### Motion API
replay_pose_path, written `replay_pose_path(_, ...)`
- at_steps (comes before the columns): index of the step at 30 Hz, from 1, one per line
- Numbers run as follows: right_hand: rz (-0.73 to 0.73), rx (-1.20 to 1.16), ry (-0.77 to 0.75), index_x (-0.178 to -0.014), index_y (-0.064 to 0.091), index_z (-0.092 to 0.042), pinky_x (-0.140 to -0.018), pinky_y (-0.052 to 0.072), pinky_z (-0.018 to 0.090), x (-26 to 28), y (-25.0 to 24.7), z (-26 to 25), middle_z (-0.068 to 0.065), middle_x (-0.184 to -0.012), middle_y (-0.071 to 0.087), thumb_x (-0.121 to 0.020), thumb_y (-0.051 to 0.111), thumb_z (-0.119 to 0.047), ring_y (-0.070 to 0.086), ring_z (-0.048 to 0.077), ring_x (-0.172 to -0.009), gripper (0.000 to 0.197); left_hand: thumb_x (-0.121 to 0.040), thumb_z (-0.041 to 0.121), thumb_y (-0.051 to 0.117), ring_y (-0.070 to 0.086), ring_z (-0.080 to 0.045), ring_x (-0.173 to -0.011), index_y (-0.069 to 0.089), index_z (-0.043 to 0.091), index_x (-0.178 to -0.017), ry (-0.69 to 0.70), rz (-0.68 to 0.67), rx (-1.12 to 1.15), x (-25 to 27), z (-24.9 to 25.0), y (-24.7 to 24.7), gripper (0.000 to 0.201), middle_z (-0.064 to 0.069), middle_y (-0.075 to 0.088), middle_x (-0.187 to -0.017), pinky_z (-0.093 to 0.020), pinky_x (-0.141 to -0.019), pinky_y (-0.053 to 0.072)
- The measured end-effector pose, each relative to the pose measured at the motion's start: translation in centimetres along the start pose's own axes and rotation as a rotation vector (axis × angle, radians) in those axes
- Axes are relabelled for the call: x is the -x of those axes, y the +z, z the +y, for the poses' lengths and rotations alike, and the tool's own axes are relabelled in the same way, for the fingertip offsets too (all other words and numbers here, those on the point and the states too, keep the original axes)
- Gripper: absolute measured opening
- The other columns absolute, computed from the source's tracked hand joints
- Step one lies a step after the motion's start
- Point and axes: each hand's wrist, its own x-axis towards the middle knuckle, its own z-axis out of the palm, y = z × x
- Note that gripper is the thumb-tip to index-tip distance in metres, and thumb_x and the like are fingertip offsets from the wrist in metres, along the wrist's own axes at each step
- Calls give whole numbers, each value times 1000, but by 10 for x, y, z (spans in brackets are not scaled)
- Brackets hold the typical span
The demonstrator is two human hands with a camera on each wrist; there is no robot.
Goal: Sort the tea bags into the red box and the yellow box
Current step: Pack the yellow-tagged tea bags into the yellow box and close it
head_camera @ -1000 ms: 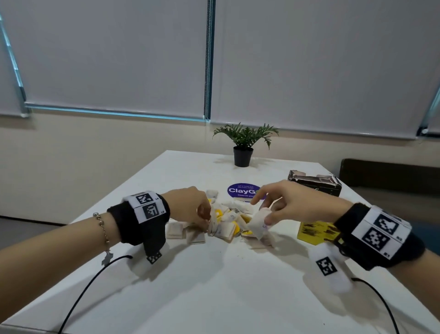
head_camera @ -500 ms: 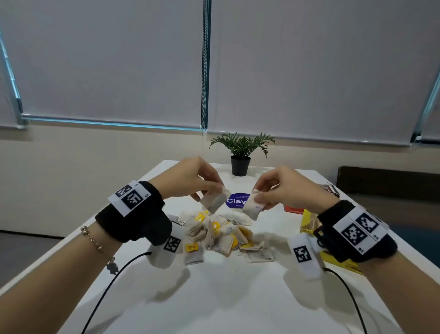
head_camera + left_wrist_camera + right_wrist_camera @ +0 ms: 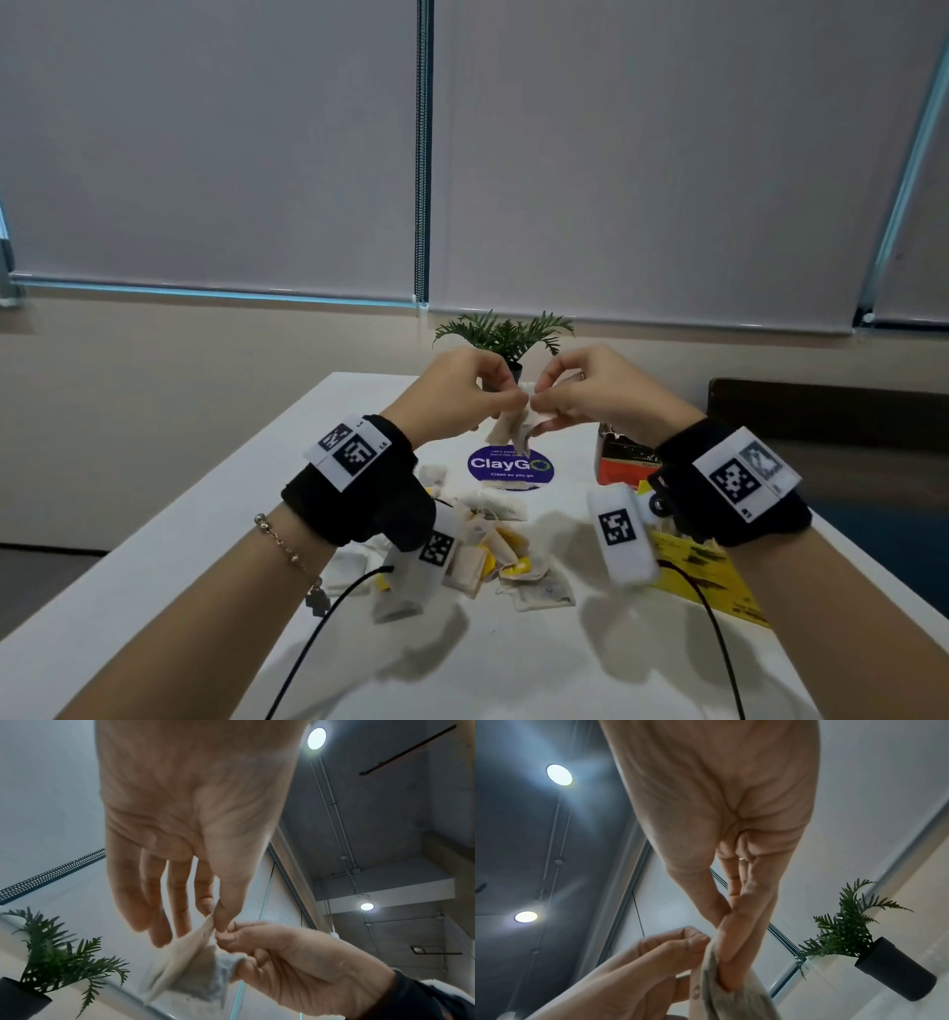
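Observation:
Both hands are raised above the table and meet at the fingertips. My left hand (image 3: 506, 403) pinches the top corner of a beige tea bag (image 3: 506, 431) between thumb and forefinger (image 3: 205, 908). My right hand (image 3: 539, 408) pinches a paler tea bag (image 3: 213, 977) that touches the first. In the right wrist view its fingers (image 3: 731, 963) curl round that bag (image 3: 721, 1000). A pile of several tea bags (image 3: 493, 555) lies on the table below. The red box (image 3: 621, 457) and the yellow box (image 3: 703, 570) sit at the right, partly hidden by my right wrist.
A purple round sticker (image 3: 511, 465) lies beyond the pile on the white table (image 3: 513, 658). A small potted plant (image 3: 506, 334) stands at the far edge, behind the hands. Black cables trail from both wrist cameras across the near table. A dark bench (image 3: 821, 406) stands at the right.
Each hand lifted a tea bag out of the pile. The hands then rose and came together, so the two bags now touch in front of the plant.

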Motion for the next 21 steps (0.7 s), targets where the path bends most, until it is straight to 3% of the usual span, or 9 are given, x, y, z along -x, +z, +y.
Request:
replay_pose_path(3, -9, -38, 7, -81, 62, -1, -71, 61, 35, -6, -1, -2, 28, -86, 71, -82, 68, 9, 74, 34, -73, 12, -87, 26, 70, 70, -20, -75, 67, 9, -82, -2, -24, 80, -5, 1, 4, 18, -8, 72, -84, -27, -55, 57)
replay_pose_path(7, 8, -40, 28, -98, 59, -3, -73, 62, 36, -12, -5, 6, 20, -80, 70, -84, 66, 7, 73, 27, -69, 19, -89, 19, 68, 71, -14, -75, 74, 4, -93, -24, -82, 169, -5, -4, 7, 17, -8, 75, -83, -17, -55, 51)
replay_pose_path(11, -46, -95, 12, -105, 58, -5, -73, 62, 31, -12, -8, 10, 21, -83, 70, -87, 65, 5, 72, 28, -72, 22, -85, 6, 71, 69, -8, -71, 74, 12, -95, 53, -68, 160, -6, -9, 3, 12, -4, 75, -88, -16, -56, 50)
replay_pose_path(14, -107, -171, -3, -109, 57, -3, -72, 61, 30, -11, -9, 10, 23, -87, 71, -86, 65, 6, 72, 27, -74, 26, -80, 9, 76, 66, -7, -69, 71, 17, -97, 105, -23, 110, -8, -13, 2, 19, 1, 74, -93, -15, -54, 47)
replay_pose_path(21, -195, -299, 37, -121, 53, -5, -77, 57, 27, -11, -20, 11, 21, -97, 74, -84, 64, 12, 72, 26, -90, 42, -77, 12, 78, 65, -3, -77, 72, 18, -94, 293, 78, 69, -6, -13, 0, 18, 4, 73, -93, -12, -73, 49)
